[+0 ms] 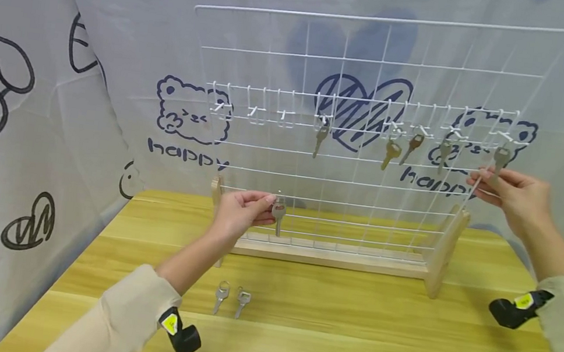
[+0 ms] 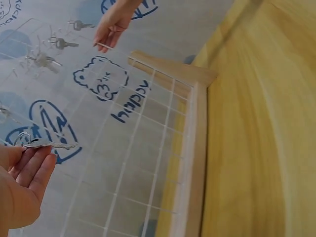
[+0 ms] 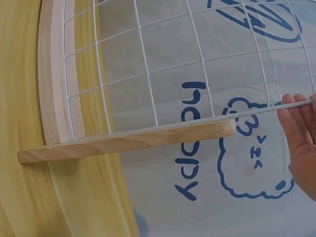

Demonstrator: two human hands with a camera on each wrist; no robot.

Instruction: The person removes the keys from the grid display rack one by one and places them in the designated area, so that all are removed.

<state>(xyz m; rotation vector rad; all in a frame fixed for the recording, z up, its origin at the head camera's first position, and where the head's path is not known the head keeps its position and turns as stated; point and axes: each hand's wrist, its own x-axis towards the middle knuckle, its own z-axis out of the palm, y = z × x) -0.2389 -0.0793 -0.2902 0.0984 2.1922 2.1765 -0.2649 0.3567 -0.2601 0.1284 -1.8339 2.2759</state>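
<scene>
My left hand (image 1: 243, 212) pinches a silver key (image 1: 279, 208) by its ring end between thumb and fingers, in front of the lower part of a white wire grid rack (image 1: 344, 181). In the left wrist view the same key (image 2: 49, 143) lies along the fingers, its ring (image 2: 21, 138) by the thumb. My right hand (image 1: 519, 196) holds the rack's right side wire, fingers behind it. The right wrist view shows those fingers (image 3: 295, 118) at the wire. Several keys, among them a brass-coloured key (image 1: 391, 153) and a silver key (image 1: 501, 158), hang from the rack's hooks.
Two silver keys with rings, a left key (image 1: 221, 295) and a right key (image 1: 242, 300), lie on the wooden table (image 1: 324, 345). Hooks on the left (image 1: 253, 111) bear no keys. A wooden foot (image 1: 444, 254) supports the rack's right end. A printed cloth (image 1: 116, 62) hangs behind.
</scene>
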